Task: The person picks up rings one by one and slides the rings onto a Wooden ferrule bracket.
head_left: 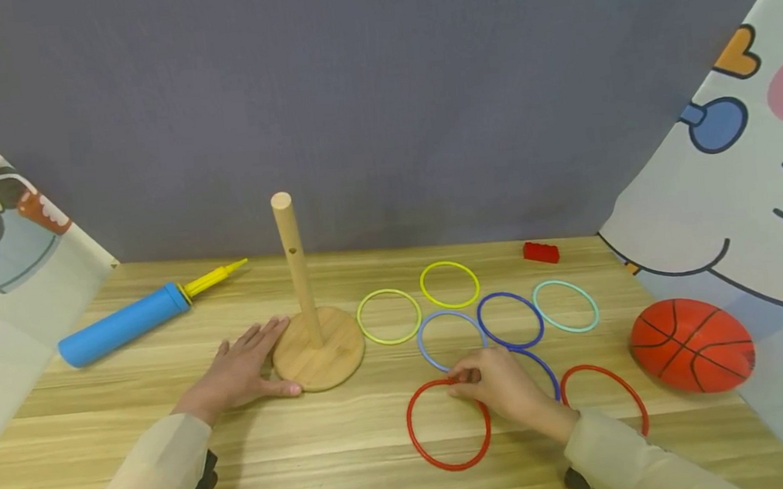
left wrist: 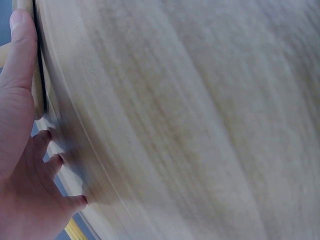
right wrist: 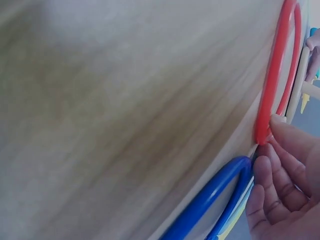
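Observation:
In the head view my left hand [head_left: 245, 367] lies at the left edge of the round wooden base [head_left: 342, 357], which carries an upright peg [head_left: 297, 268]. Its fingers are spread; the thumb [left wrist: 22, 55] runs along the base's rim in the left wrist view, while other fingertips touch the table. My right hand [head_left: 505, 384] pinches the far edge of a red ring [head_left: 413, 433] between thumb and fingers. In the right wrist view this red ring [right wrist: 275, 75] meets the thumb tip, and a blue ring [right wrist: 205, 200] lies just beside the curled fingers.
Behind the right hand lie several rings: light blue [head_left: 423, 346], dark blue [head_left: 541, 324], yellow [head_left: 453, 306], yellow-green [head_left: 391, 342] and turquoise [head_left: 567, 330]. Another red ring [head_left: 612, 373] and a red basketball [head_left: 690, 346] are rightward. A red block [head_left: 541, 253] and blue pump [head_left: 126, 326] sit farther back.

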`<state>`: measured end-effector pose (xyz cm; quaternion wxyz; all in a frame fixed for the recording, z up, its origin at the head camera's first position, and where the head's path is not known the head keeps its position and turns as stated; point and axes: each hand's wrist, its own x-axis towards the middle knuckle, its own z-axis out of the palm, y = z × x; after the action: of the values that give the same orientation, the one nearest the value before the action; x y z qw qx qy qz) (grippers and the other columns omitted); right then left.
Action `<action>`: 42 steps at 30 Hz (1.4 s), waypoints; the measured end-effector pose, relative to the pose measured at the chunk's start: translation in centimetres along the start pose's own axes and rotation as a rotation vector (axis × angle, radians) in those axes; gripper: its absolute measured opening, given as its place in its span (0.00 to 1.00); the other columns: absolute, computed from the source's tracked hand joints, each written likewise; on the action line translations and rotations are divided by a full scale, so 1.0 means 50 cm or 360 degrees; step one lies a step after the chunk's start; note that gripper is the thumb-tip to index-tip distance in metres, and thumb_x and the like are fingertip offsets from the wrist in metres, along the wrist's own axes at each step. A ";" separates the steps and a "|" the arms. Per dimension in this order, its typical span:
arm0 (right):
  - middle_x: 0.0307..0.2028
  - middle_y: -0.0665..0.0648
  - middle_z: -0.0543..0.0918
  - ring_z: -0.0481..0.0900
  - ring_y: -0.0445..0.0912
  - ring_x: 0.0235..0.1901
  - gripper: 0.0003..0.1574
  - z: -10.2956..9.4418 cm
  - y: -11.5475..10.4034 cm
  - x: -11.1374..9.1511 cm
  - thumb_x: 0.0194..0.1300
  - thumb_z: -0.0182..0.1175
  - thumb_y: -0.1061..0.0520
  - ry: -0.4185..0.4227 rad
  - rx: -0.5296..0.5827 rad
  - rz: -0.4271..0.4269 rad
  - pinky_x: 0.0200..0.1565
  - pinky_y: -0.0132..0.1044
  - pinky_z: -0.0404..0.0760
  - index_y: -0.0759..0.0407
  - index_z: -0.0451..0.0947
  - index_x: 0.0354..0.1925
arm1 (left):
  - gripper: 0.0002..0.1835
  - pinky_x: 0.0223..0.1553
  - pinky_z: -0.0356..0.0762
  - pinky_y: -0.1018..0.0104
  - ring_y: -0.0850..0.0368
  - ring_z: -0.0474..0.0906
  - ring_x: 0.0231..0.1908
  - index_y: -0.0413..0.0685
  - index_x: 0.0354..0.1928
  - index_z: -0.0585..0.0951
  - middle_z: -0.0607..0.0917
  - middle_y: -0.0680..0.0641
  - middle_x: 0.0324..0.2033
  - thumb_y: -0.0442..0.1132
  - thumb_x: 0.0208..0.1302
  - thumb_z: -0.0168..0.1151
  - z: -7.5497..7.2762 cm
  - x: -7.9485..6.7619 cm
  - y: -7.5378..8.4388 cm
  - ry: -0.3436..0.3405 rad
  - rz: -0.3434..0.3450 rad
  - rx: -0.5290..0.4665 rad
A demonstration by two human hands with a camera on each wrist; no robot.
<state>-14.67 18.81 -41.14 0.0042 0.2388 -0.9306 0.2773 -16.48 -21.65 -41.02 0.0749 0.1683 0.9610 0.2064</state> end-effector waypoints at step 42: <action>0.33 0.58 0.90 0.87 0.47 0.34 0.15 -0.051 0.039 0.020 0.66 0.70 0.54 -0.0319 0.0804 0.0248 0.38 0.37 0.86 0.65 0.89 0.44 | 0.63 0.64 0.44 0.18 0.26 0.51 0.73 0.41 0.79 0.54 0.55 0.31 0.76 0.66 0.51 0.74 0.001 0.000 0.001 0.0010 0.0000 -0.0008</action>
<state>-16.77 21.12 -39.83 -0.1688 0.1863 -0.8433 0.4750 -16.44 -21.57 -41.02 0.0724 0.1674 0.9607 0.2092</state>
